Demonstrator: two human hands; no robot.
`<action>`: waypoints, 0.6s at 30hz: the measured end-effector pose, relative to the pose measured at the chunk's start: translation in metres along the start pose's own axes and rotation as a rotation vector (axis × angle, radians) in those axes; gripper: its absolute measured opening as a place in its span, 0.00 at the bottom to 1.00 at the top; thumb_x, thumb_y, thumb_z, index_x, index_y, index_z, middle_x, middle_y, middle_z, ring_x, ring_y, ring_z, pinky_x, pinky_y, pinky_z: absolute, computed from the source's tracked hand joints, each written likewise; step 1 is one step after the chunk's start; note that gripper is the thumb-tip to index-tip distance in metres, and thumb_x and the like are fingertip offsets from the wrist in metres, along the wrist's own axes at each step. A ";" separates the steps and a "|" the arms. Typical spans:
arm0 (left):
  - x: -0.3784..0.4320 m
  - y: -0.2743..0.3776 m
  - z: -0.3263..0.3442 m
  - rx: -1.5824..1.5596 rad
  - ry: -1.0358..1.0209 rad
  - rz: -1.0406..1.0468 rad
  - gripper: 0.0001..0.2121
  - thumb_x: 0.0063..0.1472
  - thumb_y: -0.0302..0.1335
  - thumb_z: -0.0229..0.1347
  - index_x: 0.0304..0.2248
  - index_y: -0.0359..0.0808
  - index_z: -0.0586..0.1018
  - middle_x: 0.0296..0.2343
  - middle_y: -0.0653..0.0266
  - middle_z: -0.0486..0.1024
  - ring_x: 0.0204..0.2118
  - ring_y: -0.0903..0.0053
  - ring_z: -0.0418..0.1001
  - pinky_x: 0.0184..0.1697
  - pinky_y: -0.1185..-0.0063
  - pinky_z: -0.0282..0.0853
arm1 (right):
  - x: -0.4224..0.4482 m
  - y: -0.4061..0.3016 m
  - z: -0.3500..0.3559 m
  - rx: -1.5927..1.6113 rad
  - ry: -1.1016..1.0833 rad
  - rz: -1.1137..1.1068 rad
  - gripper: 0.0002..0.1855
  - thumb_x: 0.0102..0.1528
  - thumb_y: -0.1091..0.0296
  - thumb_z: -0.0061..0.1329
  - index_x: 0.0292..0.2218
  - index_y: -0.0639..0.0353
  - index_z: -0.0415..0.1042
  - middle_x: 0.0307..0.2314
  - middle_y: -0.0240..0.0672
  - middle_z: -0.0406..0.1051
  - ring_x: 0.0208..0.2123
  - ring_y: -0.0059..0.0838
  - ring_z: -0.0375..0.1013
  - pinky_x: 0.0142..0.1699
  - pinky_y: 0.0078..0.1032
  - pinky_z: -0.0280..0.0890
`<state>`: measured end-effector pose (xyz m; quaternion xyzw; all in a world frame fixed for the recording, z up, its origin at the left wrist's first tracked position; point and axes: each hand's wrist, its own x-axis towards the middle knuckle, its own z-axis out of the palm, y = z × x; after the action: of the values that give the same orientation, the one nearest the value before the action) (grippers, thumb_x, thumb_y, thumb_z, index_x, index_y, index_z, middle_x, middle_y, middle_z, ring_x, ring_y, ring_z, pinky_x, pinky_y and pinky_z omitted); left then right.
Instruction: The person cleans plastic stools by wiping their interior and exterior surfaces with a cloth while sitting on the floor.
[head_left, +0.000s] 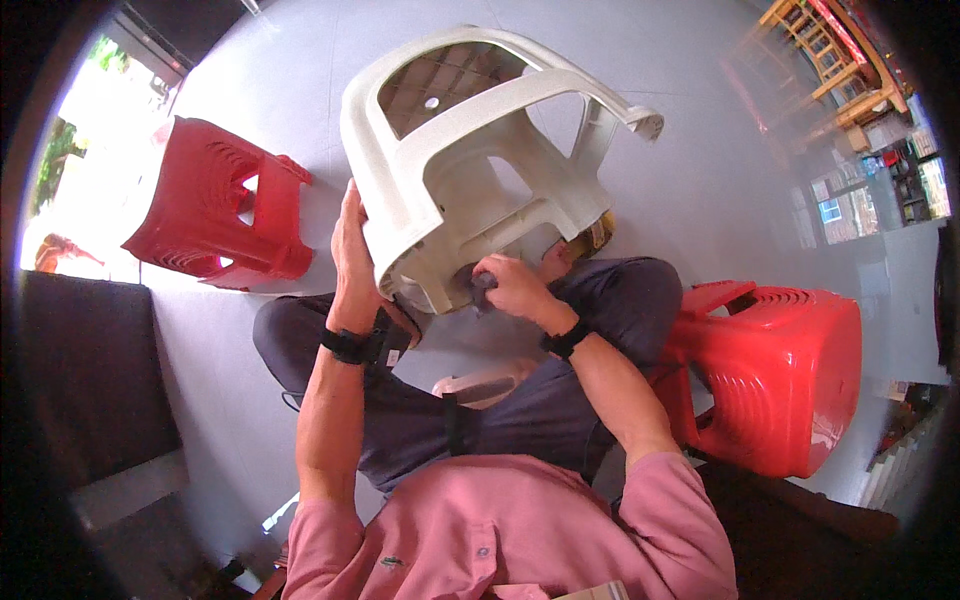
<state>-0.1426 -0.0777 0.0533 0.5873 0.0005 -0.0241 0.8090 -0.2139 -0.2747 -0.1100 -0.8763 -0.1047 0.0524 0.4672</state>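
Observation:
A white plastic seat (450, 135), a chair or stool with a brown panel (442, 82), is tilted up in front of me over my crossed legs. My left hand (352, 251) holds its left edge, fingers partly hidden behind the plastic. In my right hand (517, 289) is a bunched dark cloth (482, 283), at the near underside of the white seat. Whether the cloth presses on the plastic is hard to tell. Both wrists wear black bands.
On the left, a red plastic stool (225, 202) lies on its side. Another red stool (795, 375) lies by my right knee. A pale pink object (487, 382) shows between my legs. Wooden furniture (832, 60) stands far right on the grey floor (675, 165).

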 end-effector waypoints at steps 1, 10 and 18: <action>0.003 0.001 -0.002 -0.022 0.003 0.009 0.22 0.68 0.43 0.46 0.47 0.30 0.75 0.38 0.65 0.76 0.38 0.82 0.75 0.41 0.81 0.71 | -0.002 -0.014 0.004 -0.011 0.082 -0.089 0.20 0.42 0.79 0.47 0.41 0.61 0.70 0.38 0.45 0.69 0.43 0.47 0.69 0.48 0.34 0.65; 0.053 -0.039 -0.103 0.452 -0.110 0.278 0.17 0.64 0.32 0.51 0.50 0.32 0.70 0.35 0.64 0.72 0.32 0.81 0.69 0.35 0.83 0.65 | 0.014 -0.011 0.044 -0.532 0.166 -0.192 0.16 0.46 0.80 0.46 0.40 0.62 0.70 0.38 0.39 0.69 0.43 0.44 0.69 0.48 0.37 0.66; 0.045 -0.066 -0.152 0.045 -0.116 0.079 0.21 0.66 0.25 0.50 0.57 0.31 0.66 0.46 0.65 0.73 0.44 0.82 0.72 0.47 0.82 0.70 | 0.010 -0.045 -0.045 -0.226 0.794 -0.100 0.19 0.50 0.76 0.45 0.46 0.60 0.68 0.42 0.44 0.68 0.47 0.50 0.65 0.52 0.34 0.63</action>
<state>-0.0964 0.0442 -0.0580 0.6025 -0.0701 -0.0262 0.7946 -0.2014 -0.2842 -0.0477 -0.8680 0.0361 -0.3244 0.3742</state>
